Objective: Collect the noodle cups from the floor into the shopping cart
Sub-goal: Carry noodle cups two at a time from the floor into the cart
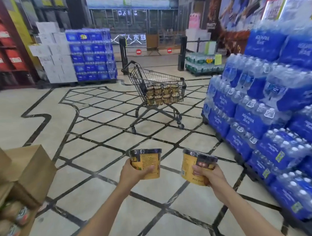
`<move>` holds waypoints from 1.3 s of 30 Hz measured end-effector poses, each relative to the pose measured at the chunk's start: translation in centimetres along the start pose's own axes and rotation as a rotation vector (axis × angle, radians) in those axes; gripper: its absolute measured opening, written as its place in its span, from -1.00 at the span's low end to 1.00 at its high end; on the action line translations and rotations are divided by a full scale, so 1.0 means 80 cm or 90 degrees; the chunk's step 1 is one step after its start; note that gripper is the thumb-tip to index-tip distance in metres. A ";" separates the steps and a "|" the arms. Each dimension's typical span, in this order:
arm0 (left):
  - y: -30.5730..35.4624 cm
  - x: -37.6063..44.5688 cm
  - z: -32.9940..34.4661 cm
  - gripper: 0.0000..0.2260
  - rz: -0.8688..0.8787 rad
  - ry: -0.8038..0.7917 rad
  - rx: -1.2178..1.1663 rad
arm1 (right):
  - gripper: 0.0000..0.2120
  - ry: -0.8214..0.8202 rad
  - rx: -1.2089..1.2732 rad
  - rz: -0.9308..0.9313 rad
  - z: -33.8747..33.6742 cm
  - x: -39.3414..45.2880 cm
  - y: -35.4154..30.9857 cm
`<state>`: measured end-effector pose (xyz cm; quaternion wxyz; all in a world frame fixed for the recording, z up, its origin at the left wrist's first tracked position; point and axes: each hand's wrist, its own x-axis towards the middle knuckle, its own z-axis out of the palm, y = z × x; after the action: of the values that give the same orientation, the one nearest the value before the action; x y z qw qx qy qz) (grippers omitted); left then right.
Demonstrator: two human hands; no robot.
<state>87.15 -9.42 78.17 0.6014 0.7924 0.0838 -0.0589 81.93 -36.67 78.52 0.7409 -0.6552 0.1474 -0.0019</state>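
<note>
Yellow paper noodle cups fill both our hands: left hand (134,171) wraps the upright cup (147,162), right hand (208,173) clasps the tilted cup (194,166), raised for carrying toward the black wire shopping cart (156,81) well ahead.

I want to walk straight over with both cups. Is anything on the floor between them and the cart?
Nothing visible. Bare tiled floor lies between the held cups and the shopping cart; water packs stand off right.
</note>
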 end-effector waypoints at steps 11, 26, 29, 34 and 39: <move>0.042 0.199 0.022 -0.45 -0.023 0.051 -0.022 | 0.04 -0.059 -0.013 0.029 0.033 0.238 -0.039; 0.111 0.566 -0.038 -0.26 -0.056 0.036 -0.090 | -0.22 -0.047 -0.008 0.014 0.167 0.569 -0.115; 0.122 0.633 -0.030 -0.42 -0.050 0.025 -0.099 | -0.38 -0.040 -0.010 0.011 0.179 0.630 -0.125; 0.134 0.740 -0.010 -0.48 -0.046 0.031 -0.110 | -0.34 -0.060 -0.008 0.012 0.192 0.746 -0.133; 0.158 0.872 0.004 -0.20 -0.070 0.031 -0.111 | -0.13 -0.052 -0.012 0.009 0.196 0.885 -0.146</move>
<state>158.05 -8.72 76.44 0.6617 0.7325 0.1464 -0.0647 155.32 -36.98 76.15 0.7402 -0.6605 0.1217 0.0319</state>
